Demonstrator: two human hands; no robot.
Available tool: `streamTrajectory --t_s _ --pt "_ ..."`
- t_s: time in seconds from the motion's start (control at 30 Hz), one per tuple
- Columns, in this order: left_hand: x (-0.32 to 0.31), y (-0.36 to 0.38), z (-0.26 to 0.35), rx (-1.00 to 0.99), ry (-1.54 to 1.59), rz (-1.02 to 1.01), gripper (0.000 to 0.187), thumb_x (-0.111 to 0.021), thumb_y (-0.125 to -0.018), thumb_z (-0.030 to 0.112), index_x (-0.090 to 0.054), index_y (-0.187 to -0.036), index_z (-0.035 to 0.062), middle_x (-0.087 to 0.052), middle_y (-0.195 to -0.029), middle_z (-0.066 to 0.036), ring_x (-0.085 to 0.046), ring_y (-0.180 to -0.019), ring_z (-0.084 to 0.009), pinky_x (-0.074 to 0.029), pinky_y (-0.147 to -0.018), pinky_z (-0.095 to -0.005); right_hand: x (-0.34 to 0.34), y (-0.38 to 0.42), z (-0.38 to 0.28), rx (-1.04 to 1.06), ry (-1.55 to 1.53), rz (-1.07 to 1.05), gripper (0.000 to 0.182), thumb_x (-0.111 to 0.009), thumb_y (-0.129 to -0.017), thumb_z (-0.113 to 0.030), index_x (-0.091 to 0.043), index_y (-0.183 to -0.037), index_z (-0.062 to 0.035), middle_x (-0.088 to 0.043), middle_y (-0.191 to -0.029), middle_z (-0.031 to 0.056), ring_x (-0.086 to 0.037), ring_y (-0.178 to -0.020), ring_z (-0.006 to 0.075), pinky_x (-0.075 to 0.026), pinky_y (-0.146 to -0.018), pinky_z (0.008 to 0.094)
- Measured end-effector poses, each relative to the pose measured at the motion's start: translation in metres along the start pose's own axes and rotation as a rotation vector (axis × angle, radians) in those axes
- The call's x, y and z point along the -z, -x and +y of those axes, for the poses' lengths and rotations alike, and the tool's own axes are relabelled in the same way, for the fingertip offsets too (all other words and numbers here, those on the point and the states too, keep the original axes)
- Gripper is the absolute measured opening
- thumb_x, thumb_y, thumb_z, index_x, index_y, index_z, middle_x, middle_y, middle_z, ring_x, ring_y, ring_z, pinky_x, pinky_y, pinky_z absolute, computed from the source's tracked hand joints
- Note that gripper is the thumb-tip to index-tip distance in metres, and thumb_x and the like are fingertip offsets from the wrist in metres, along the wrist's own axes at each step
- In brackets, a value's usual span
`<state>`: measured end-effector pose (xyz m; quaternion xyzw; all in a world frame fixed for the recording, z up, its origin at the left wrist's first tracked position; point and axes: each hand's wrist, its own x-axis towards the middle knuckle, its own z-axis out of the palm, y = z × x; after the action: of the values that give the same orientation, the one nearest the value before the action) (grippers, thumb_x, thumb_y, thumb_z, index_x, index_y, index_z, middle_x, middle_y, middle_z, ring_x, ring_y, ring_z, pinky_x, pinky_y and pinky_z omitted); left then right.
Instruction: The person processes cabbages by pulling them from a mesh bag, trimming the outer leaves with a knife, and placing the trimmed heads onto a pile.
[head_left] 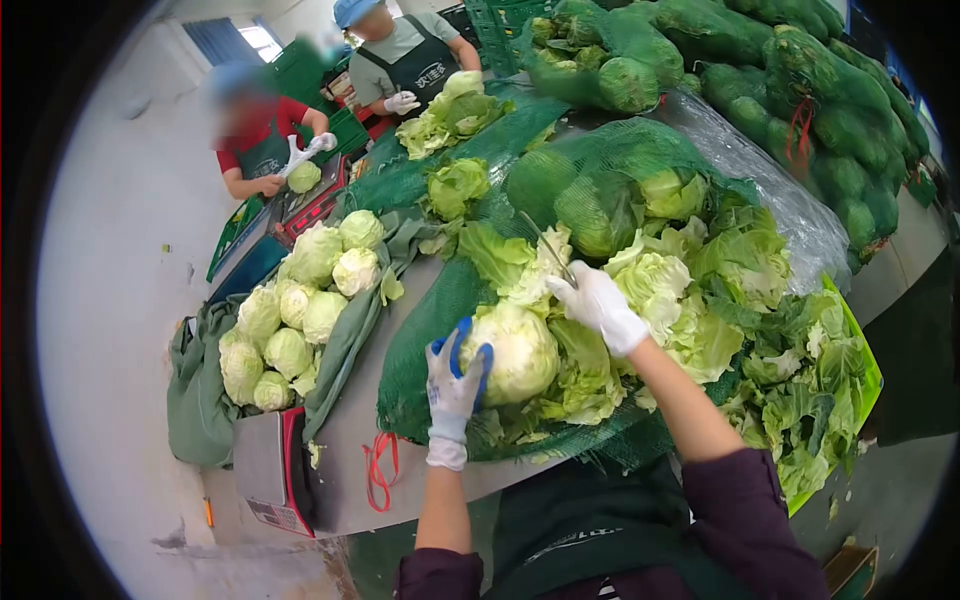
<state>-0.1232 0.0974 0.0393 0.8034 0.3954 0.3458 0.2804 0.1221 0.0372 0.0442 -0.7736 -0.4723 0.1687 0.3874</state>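
1. Pale green cabbage (pixel 512 355) is sat on green netting (pixel 415 375), loose leaves (pixel 580 375) right beside it.
2. Its side's cupped by the left hand (pixel 452 392), grip spread apart.
3. Knife (pixel 546 246)'s clamped in the right hand (pixel 603 308)'s grip.

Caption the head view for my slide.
Gloved left hand on a pale cabbage, knife in the right hand, loose leaves around.

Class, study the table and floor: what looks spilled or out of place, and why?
Leaf scraps lie on the floor beside the bright green crate, apparently spilled. A red ribbon lies loosely tangled near the edge of the table, tying nothing.
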Motion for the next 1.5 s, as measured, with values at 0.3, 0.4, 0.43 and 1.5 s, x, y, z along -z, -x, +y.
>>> streamTrajectory --t_s 0.3,0.4,0.43,1.5 --pt "-0.031 -0.011 -0.008 0.126 0.626 -0.036 0.044 -0.07 -0.081 0.005 -0.055 -0.122 0.0028 -0.05 -0.127 -0.009 -0.048 -0.117 -0.0188 -0.042 -0.099 -0.0286 -0.02 0.107 -0.013 -0.027 0.114 -0.053 0.06 -0.039 -0.097 -0.045 -0.033 -0.14 -0.0024 -0.063 -0.071 0.024 -0.062 -0.065 0.0406 -0.049 -0.061 0.0477" --pt "-0.027 -0.016 -0.009 0.159 0.664 -0.091 0.044 -0.07 -0.081 0.005 -0.054 -0.122 0.0016 -0.05 -0.126 -0.01 -0.05 -0.115 -0.0186 -0.042 -0.098 -0.0283 -0.031 0.094 -0.007 0.02 0.21 -0.07 0.059 -0.037 -0.099 -0.041 -0.031 -0.139 0.0015 -0.062 -0.064 0.0228 -0.062 -0.059 0.0392 -0.049 -0.057 0.0479" --pt "-0.025 -0.019 -0.009 0.195 0.685 -0.121 0.044 -0.07 -0.081 0.005 -0.054 -0.121 0.0008 -0.051 -0.126 -0.01 -0.051 -0.114 -0.0184 -0.042 -0.098 -0.0282 -0.036 0.089 -0.003 0.071 0.225 -0.054 0.059 -0.037 -0.099 -0.04 -0.032 -0.139 0.0024 -0.061 -0.061 0.0224 -0.061 -0.057 0.0388 -0.049 -0.055 0.0481" --pt "-0.04 0.042 -0.025 0.007 0.757 0.208 0.051 -0.07 -0.084 0.014 -0.047 -0.128 0.0049 -0.048 -0.131 -0.012 -0.048 -0.119 -0.0206 -0.043 -0.096 -0.0332 -0.043 0.002 -0.005 -0.221 0.15 0.029 0.081 -0.061 -0.077 -0.064 -0.051 -0.114 0.007 -0.066 -0.091 0.0274 -0.065 -0.086 0.0411 -0.052 -0.075 0.045"
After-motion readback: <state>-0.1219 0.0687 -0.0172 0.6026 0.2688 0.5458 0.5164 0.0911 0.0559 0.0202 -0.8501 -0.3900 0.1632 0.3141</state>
